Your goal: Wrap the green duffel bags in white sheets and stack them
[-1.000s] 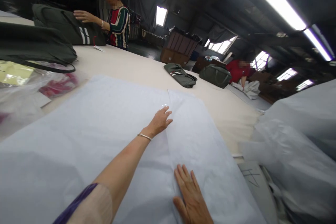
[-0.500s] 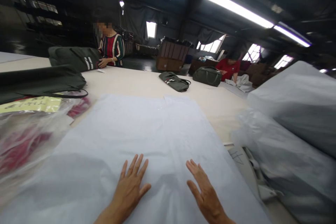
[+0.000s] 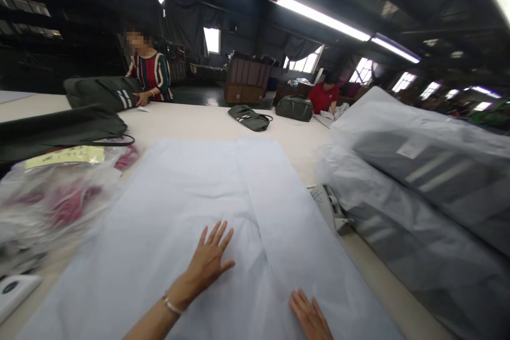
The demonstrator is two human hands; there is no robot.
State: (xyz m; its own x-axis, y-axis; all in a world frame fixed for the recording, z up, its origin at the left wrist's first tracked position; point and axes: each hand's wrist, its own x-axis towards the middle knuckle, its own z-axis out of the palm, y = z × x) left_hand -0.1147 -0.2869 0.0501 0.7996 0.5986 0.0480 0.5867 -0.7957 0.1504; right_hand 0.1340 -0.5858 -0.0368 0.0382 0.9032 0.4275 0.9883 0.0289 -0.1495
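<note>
A large pale, bluish-white plastic sheet or bag (image 3: pixel 187 170) lies spread over the table in front of me, with a lengthwise fold right of its middle. My left hand (image 3: pixel 209 257) rests flat on it, fingers spread, a bracelet on the wrist. Lower down and to the right, my right hand (image 3: pixel 309 316) lies on the sheet near the fold, fingers stretched out; its lower part is cut off by the frame edge. Neither hand grips anything.
Bags in translucent plastic (image 3: pixel 422 170) are piled at the right, beside a grey tape dispenser (image 3: pixel 329 207). Clear packets with a yellow label (image 3: pixel 66 155) lie left, near a white device (image 3: pixel 18 295). Dark green bags (image 3: pixel 295 108) and two people (image 3: pixel 153 71) are across the table.
My right hand has moved back toward me, while my left stays flat on the sheet. The sheet's fold shows more plainly. The view has turned right.
</note>
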